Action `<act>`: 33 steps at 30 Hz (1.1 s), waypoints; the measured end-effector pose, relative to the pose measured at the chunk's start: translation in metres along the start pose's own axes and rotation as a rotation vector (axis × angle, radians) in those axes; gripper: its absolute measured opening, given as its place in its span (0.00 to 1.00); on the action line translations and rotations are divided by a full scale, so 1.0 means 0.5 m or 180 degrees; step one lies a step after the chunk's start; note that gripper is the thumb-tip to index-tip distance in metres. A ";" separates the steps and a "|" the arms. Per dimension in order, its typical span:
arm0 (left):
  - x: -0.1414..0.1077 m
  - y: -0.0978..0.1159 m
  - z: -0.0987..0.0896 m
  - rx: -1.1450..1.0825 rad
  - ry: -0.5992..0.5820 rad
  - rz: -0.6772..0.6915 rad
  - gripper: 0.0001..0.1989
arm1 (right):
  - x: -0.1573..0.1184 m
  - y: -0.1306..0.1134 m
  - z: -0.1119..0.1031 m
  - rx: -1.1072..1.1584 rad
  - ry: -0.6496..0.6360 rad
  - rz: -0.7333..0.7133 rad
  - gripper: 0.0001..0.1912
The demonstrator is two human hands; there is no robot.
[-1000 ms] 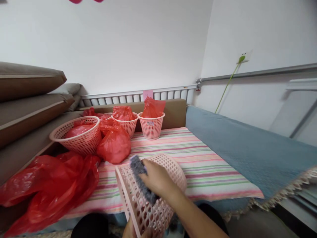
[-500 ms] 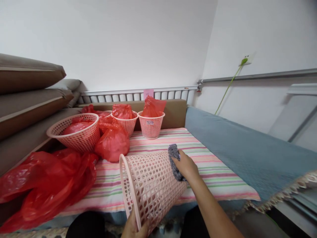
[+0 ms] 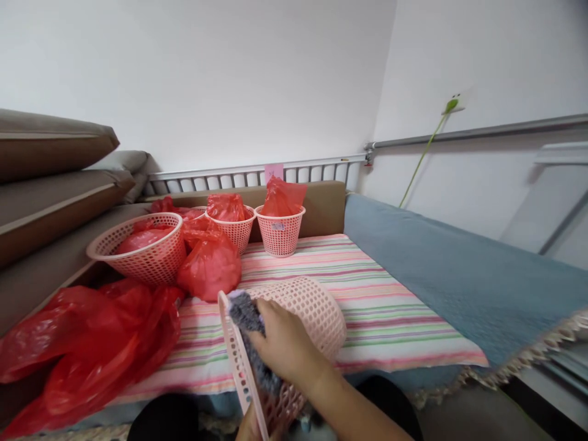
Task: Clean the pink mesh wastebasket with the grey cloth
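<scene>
A pink perforated plastic basket (image 3: 316, 306) lies on its side in front of me, its open rim facing left. At the bottom of the view my left hand (image 3: 250, 425) grips that rim, and part of the hand is hidden behind the basket. My right hand (image 3: 285, 343) is closed on a fuzzy grey cloth (image 3: 250, 324), pressed against the basket's outside just beside the rim. Under the basket spreads a striped cloth (image 3: 390, 306) in pink, white and green.
Red plastic bags (image 3: 101, 331) lie crumpled at the left. Upright pink baskets (image 3: 280, 236) holding red bags stand at the back, with another basket (image 3: 151, 257) to the left. Grey-brown cushions (image 3: 50, 190) are stacked at far left. A blue-covered backrest (image 3: 436, 257) borders the right side.
My right hand has moved the cloth left along the basket, from near its base to beside the rim. The basket has turned slightly, its base now angled more toward me.
</scene>
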State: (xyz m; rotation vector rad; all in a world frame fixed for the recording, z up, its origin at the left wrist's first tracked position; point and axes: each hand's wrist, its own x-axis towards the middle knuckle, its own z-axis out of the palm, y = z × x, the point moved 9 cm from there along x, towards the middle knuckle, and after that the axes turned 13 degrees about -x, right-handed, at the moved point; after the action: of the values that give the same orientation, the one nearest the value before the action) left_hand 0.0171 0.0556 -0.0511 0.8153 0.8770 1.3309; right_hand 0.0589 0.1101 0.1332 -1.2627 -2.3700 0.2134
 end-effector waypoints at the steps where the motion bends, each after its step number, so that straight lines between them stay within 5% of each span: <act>1: -0.002 0.013 -0.001 0.0064 0.0026 0.0072 0.29 | 0.008 0.029 -0.006 0.0007 0.0034 0.0083 0.13; 8: -0.010 0.078 0.015 0.0843 -0.0169 0.0387 0.22 | 0.029 0.392 -0.021 -0.0368 0.0032 0.1743 0.17; 12: -0.009 0.058 0.007 0.0958 -0.0316 0.0512 0.21 | 0.003 0.502 -0.020 -0.0531 0.0064 0.2210 0.20; 18: -0.017 0.052 0.002 0.0424 -0.0129 0.0464 0.27 | -0.015 0.513 -0.015 -0.0490 0.0095 0.2289 0.20; 21: -0.006 0.087 0.034 -0.0017 -0.0199 0.0326 0.37 | -0.017 0.501 -0.014 -0.0439 0.0179 0.2207 0.18; 26: 0.017 0.145 0.040 0.0172 0.0152 0.0430 0.40 | -0.026 0.490 -0.013 -0.0539 0.0196 0.2119 0.18; 33: -0.001 0.089 0.013 0.0030 0.0257 0.0521 0.37 | -0.028 0.471 -0.025 -0.0789 0.0007 0.2311 0.18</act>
State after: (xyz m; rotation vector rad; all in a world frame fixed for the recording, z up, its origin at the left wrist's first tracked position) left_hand 0.0026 0.0584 -0.0084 0.8602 0.8954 1.5126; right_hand 0.2482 0.2320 0.0611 -2.1998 -1.8737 0.1343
